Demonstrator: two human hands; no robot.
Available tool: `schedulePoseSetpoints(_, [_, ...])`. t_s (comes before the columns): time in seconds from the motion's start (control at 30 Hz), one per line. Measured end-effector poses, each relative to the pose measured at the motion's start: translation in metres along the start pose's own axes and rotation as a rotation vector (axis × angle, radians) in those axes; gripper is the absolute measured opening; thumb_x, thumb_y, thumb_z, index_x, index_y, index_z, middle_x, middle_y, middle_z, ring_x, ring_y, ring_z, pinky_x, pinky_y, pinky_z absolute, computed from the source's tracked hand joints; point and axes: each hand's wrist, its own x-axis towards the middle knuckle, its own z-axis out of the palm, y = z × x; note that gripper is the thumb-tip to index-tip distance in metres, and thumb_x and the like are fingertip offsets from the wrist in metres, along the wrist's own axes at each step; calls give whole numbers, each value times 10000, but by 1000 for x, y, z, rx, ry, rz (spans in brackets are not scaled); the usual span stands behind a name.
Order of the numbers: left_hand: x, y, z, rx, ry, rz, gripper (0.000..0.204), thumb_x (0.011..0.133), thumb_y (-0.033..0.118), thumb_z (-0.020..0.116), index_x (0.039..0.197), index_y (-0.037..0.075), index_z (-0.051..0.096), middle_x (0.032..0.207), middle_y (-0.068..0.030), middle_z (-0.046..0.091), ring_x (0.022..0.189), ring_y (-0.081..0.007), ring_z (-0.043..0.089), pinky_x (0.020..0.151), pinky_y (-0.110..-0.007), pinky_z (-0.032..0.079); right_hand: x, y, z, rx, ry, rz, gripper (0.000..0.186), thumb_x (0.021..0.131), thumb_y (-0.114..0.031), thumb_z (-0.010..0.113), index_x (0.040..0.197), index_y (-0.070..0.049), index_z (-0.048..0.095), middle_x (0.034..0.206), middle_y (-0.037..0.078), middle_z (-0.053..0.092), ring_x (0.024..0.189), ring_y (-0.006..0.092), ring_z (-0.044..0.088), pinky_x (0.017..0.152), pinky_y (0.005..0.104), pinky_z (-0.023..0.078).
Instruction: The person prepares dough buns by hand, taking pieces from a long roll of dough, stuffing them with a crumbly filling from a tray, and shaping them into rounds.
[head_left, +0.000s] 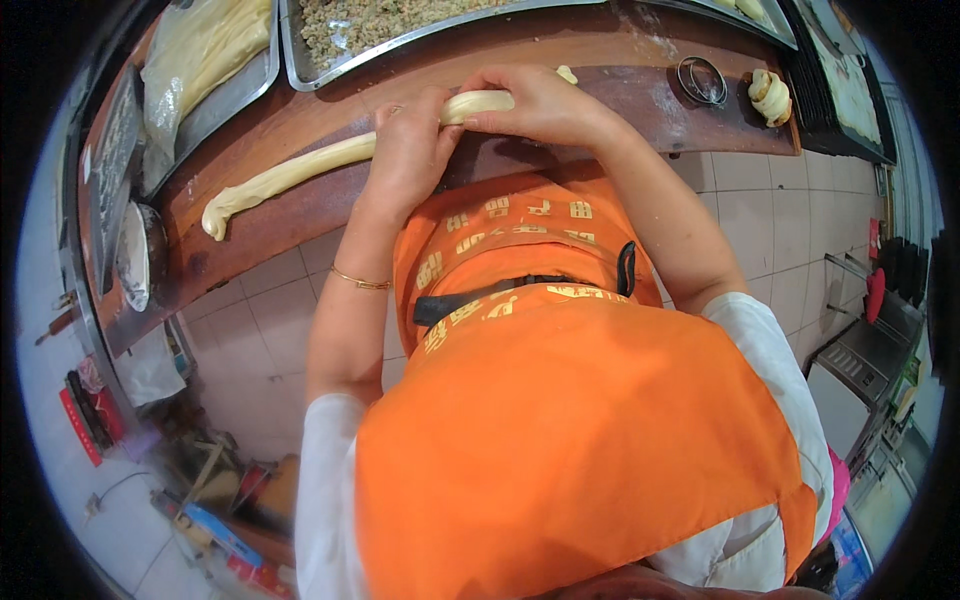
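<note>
Left grip (411, 148) and right grip (540, 106) curl around the dough rope (298, 168).

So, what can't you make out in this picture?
Head view, hidden: stretches of the smooth pale-yellow dough rope, beneath the left hand and right hand.
Head view, hidden: both palms, turned downward, so how tightly the fingers close is unclear.
Head view, cut off: the far side of the silver metal filling tray, by the top edge.
Head view, hidden: part of the brown wooden table, by the orange cloth apron.
</note>
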Motion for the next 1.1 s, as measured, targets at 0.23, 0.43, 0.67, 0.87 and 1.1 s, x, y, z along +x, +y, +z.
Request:
schedulePoseSetpoints(0.23, [4, 8, 5, 191, -31, 95, 219, 826, 88, 669, 1032, 50, 606, 909, -154, 639, 925, -363, 610, 925, -481, 403, 6, -15, -8, -298, -71, -47, 383, 851, -285, 688, 1106, 0, 657, 954, 230, 693, 898, 374, 667, 795, 426, 524])
schedulePoseSetpoints(0.43, [10, 13, 6, 395, -28, 151, 151, 825, 57, 605, 974, 32, 603, 931, -136, 636, 943, -320, 619, 954, -482, 390, 8, -23, -6, -431, -78, -70, 322, 831, -269, 632, 983, 7, 694, 881, 243, 694, 827, 394, 677, 789, 473, 537])
schedulePoseSetpoints(0.67, [7, 16, 30, 503, -40, 110, 142, 850, 84, 550, 967, 25, 603, 1023, -130, 558, 1036, -303, 537, 1006, -465, 351, 5, -2, 3, -565, -79, -70, 259, 813, -275, 631, 848, -26, 694, 802, 220, 690, 705, 360, 678, 649, 471, 539])
schedulePoseSetpoints(0.87, [8, 11, 43, 474, 129, 88, 150, 790, 137, 611, 895, 30, 602, 962, -138, 529, 1008, -317, 526, 1001, -468, 330, -10, -13, -14, 783, -45, 96, 291, 921, -325, 594, 898, -49, 685, 725, 13, 633, 615, 102, 576, 543, 241, 454])
schedulePoseSetpoints(1.1, [28, 48, 16, 358, -7, 50, 321, 785, 132, 644, 1061, -19, 578, 1030, -188, 519, 1027, -370, 512, 929, -492, 407, -59, -3, -77, 237, 261, 158, 340, 997, -258, 535, 1206, -9, 631, 1028, 62, 682, 884, 152, 637, 817, 309, 512])
